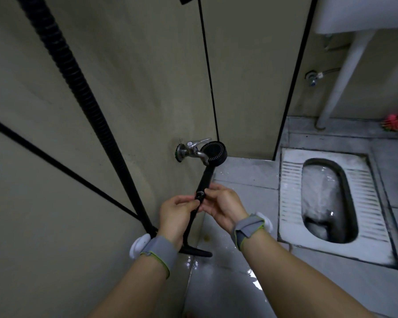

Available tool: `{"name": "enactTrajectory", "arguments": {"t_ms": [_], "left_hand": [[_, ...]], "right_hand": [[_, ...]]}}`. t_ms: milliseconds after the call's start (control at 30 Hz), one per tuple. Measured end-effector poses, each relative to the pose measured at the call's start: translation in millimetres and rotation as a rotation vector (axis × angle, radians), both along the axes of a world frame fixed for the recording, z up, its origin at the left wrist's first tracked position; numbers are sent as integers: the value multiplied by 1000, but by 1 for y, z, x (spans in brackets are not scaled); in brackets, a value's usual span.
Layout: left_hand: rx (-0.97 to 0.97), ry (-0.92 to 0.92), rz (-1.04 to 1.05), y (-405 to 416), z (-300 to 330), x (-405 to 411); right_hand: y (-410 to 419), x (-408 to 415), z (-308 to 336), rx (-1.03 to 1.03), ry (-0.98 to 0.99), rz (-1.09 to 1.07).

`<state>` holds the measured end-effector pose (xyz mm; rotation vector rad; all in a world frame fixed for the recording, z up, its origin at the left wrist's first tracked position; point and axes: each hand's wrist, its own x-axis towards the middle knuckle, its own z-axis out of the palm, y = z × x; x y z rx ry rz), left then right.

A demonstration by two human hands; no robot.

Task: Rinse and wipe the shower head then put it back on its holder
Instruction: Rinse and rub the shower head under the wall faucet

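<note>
A black shower head (pixel 214 152) points up and away, its round spray face right beside the spout of a chrome wall tap (pixel 192 149). No water stream is visible from the tap. My left hand (pixel 176 218) grips the lower handle. My right hand (pixel 221 205) pinches the handle at a small round button near its middle. A black ribbed hose (pixel 78 88) runs from the handle's base up the wall to the top left. A dark piece (pixel 187 0) at the top edge is cut off; I cannot tell what it is.
A beige panelled wall fills the left. A white squat toilet (pixel 331 203) is set into the wet grey tiled floor (pixel 246 175) at the right. A white drain pipe (pixel 340 79) drops from a basin at top right, with a valve (pixel 313 78) on the wall and something pink (pixel 396 122) on the floor.
</note>
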<state>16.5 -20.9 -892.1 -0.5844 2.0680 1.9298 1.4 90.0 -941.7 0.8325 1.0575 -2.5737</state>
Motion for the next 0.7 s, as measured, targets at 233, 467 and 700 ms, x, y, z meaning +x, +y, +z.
{"name": "enactTrajectory", "arguments": {"t_ms": [233, 467, 700], "left_hand": [[-35, 11, -20, -7, 4, 15], [-39, 19, -18, -7, 6, 13], [-71, 33, -1, -7, 7, -1]], "right_hand": [[-5, 15, 1, -38, -5, -28], [-6, 12, 4, -58, 1, -37], [-11, -2, 10, -68, -13, -25]]}}
